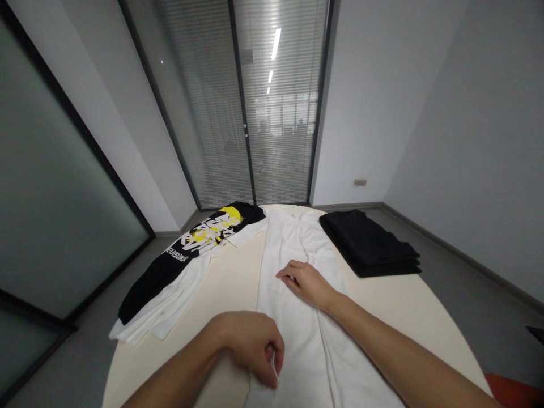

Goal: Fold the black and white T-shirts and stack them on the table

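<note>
A long white garment (293, 323) lies lengthwise down the middle of the table, with creases along it; its exact kind I cannot tell. My left hand (253, 343) is closed at the garment's near left edge, pinching a bit of the white fabric between thumb and fingers. Farther up, my right hand (304, 280) rests on top of the cloth, palm down, its fingers loosely bent and apart from the thumb. That hand does not visibly grip the fabric.
The round cream table (232, 283) carries black-and-white clothes with a yellow print (204, 238) along its left edge. A stack of folded black clothes (369, 243) sits at the right. Beyond stand a glass partition with blinds (280, 153) and white walls. Something orange (512, 391) shows at lower right.
</note>
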The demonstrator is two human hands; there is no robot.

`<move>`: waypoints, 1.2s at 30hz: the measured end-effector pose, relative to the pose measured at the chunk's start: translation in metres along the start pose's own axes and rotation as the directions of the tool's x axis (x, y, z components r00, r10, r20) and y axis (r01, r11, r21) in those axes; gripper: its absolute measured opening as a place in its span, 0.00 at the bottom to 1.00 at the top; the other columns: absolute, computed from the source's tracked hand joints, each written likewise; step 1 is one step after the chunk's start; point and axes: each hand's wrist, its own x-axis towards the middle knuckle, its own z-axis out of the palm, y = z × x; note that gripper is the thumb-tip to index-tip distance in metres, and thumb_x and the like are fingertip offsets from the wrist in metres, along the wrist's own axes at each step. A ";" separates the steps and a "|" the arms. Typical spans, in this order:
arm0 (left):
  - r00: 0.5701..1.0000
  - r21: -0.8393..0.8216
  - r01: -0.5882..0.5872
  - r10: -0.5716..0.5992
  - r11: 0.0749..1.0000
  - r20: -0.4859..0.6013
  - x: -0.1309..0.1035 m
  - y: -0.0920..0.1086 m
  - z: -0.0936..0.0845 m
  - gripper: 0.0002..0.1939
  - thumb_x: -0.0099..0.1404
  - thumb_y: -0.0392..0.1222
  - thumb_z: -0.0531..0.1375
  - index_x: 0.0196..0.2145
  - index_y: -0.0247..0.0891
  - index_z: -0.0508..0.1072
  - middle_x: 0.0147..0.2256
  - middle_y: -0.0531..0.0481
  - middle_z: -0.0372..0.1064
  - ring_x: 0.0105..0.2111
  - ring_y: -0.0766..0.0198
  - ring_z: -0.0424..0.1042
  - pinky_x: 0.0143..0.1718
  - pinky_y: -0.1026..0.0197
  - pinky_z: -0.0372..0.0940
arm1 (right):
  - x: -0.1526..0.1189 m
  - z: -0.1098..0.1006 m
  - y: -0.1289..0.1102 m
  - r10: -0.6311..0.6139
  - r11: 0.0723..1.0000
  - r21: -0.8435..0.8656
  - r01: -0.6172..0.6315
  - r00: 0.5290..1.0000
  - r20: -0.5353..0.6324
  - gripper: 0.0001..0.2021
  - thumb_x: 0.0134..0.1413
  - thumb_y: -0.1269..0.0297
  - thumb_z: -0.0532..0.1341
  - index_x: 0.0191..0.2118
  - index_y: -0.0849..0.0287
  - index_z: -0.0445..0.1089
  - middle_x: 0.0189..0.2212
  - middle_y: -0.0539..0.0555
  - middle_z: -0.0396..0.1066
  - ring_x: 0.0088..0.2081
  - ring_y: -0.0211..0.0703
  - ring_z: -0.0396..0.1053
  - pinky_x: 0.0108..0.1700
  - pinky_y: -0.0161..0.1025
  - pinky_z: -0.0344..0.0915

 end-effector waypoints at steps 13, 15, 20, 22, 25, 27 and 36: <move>0.988 -0.140 -0.150 0.143 0.979 -0.054 0.004 -0.001 -0.003 0.17 0.58 0.45 0.70 0.46 0.43 0.81 0.25 0.59 0.66 0.24 0.70 0.63 0.26 0.68 0.57 | 0.000 0.002 0.002 0.030 0.996 0.079 -0.029 0.999 -0.022 0.15 0.65 0.71 0.56 0.53 0.55 0.75 0.45 0.57 0.74 0.44 0.43 0.73 0.49 0.39 0.66; 0.960 -0.009 -0.158 0.151 0.987 -0.236 0.004 -0.001 -0.004 0.14 0.60 0.41 0.66 0.45 0.43 0.81 0.28 0.56 0.69 0.27 0.69 0.66 0.29 0.67 0.59 | 0.001 0.003 0.006 0.054 0.992 0.115 -0.050 0.998 -0.038 0.16 0.64 0.70 0.57 0.54 0.55 0.73 0.46 0.57 0.74 0.44 0.43 0.73 0.48 0.38 0.67; 0.863 0.295 -0.091 0.224 0.951 -0.454 0.003 -0.010 -0.006 0.17 0.61 0.34 0.60 0.45 0.46 0.80 0.45 0.51 0.73 0.42 0.62 0.72 0.45 0.63 0.63 | 0.013 -0.002 0.023 0.207 0.977 0.060 -0.202 0.976 -0.075 0.15 0.61 0.71 0.57 0.51 0.59 0.75 0.42 0.56 0.77 0.40 0.43 0.74 0.44 0.37 0.66; 0.875 0.301 -0.094 0.223 0.949 -0.430 0.003 -0.015 -0.007 0.17 0.61 0.34 0.60 0.45 0.46 0.80 0.46 0.51 0.72 0.41 0.63 0.73 0.44 0.64 0.64 | 0.024 -0.006 0.032 0.279 0.960 -0.004 -0.280 0.957 -0.074 0.14 0.62 0.70 0.57 0.49 0.60 0.76 0.40 0.57 0.78 0.39 0.44 0.74 0.43 0.37 0.66; 0.879 0.313 -0.090 0.223 0.945 -0.421 0.004 -0.019 -0.008 0.12 0.62 0.35 0.61 0.42 0.45 0.79 0.45 0.52 0.71 0.40 0.63 0.72 0.41 0.65 0.63 | 0.042 -0.012 0.045 0.345 0.927 -0.124 -0.354 0.934 -0.091 0.13 0.63 0.69 0.57 0.48 0.59 0.76 0.41 0.57 0.79 0.40 0.44 0.75 0.43 0.36 0.64; 0.877 0.318 -0.086 0.223 0.944 -0.425 0.004 -0.020 -0.009 0.09 0.62 0.38 0.62 0.40 0.44 0.79 0.43 0.52 0.71 0.39 0.64 0.72 0.39 0.66 0.62 | 0.055 -0.014 0.051 0.361 0.906 -0.199 -0.374 0.927 -0.100 0.14 0.63 0.68 0.57 0.50 0.58 0.75 0.41 0.56 0.79 0.42 0.46 0.75 0.43 0.36 0.63; 0.853 0.281 -0.183 0.294 0.942 -0.432 0.002 -0.011 -0.011 0.06 0.66 0.37 0.61 0.40 0.42 0.77 0.42 0.52 0.71 0.40 0.65 0.71 0.41 0.67 0.61 | 0.089 -0.013 0.048 0.302 0.877 -0.368 -0.309 0.950 -0.079 0.15 0.63 0.70 0.56 0.49 0.54 0.77 0.44 0.57 0.77 0.44 0.48 0.74 0.47 0.41 0.60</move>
